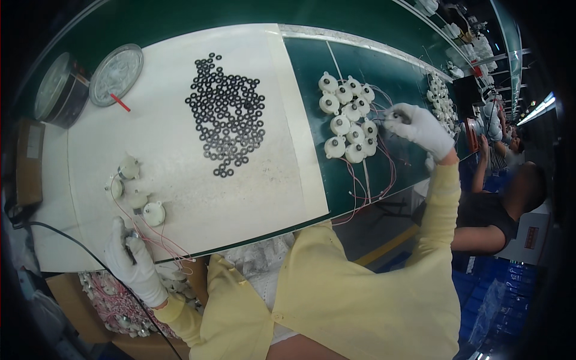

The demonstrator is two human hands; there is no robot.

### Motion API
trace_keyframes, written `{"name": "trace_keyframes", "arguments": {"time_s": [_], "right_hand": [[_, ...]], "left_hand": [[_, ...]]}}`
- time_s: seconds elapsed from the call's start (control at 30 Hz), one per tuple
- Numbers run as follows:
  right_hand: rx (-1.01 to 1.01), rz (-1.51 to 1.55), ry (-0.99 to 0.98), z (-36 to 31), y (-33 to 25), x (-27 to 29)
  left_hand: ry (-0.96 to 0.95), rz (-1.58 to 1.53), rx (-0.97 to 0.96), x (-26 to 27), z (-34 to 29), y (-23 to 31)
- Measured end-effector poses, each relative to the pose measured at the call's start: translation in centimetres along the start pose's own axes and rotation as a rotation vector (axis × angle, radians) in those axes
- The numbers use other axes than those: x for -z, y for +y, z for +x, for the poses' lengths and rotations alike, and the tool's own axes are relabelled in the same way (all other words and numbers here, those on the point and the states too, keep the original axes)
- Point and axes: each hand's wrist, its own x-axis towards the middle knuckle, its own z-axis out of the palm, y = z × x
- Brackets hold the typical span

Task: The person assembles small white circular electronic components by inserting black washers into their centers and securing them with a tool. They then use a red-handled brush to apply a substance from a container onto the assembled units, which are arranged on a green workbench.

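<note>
My right hand (420, 129), in a white glove, pinches a small white motor (395, 117) at the right edge of a cluster. The fingers partly hide it. The cluster of similar round motors (340, 125) has short shafts pointing up and thin red and white wires trailing right and toward me. My left hand (131, 259), also gloved, is at the table's near left edge, its fingers curled around something dark and greyish that I cannot make out. Just beyond it lie several motors (154, 213), with wires (165, 240) running over the edge.
Many black rings (225, 111) lie spread on the white sheet (276, 174). Far left are a clear tub (60, 93), a round lid (117, 75) and a red stick (120, 102). A black cable (78, 243) crosses near my left arm. Another person (492, 216) sits at right.
</note>
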Motion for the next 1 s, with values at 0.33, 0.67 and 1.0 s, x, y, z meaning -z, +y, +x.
{"name": "trace_keyframes", "arguments": {"time_s": [0.33,0.67,1.0], "right_hand": [[0.128,0.102,0.115,2.5,1.4,-1.1],[0.362,0.290,0.452,-0.9,-2.2,-1.6],[0.018,1.049,-0.845,-5.4,-17.4,-13.8]], "left_hand": [[0.026,0.089,-0.026,0.2,-0.1,0.2],[0.498,-0.029,0.311,1.6,-0.3,2.7],[-0.042,-0.265,-0.806,-1.9,5.6,16.5]]}}
